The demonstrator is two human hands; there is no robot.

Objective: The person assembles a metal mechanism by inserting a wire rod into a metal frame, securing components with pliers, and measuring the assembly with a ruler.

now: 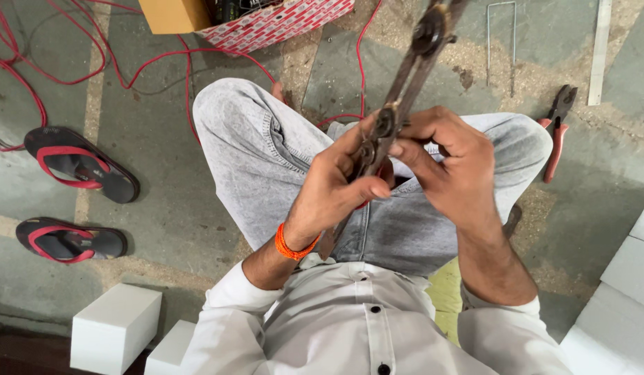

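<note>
Grey concrete floor (176,208) carries red wire (162,59), sandals (82,167) and pliers (557,132).

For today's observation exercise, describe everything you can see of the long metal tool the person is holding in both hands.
The long metal tool is dark, rusty-looking and narrow, made of two flat arms lying close together and joined at round pivots, one near the top and others lower down. It slants from the lap up and away to the frame's upper edge. The left hand grips its lower part; the right hand pinches it at the lower pivots. Something red shows behind its lower part.
</note>
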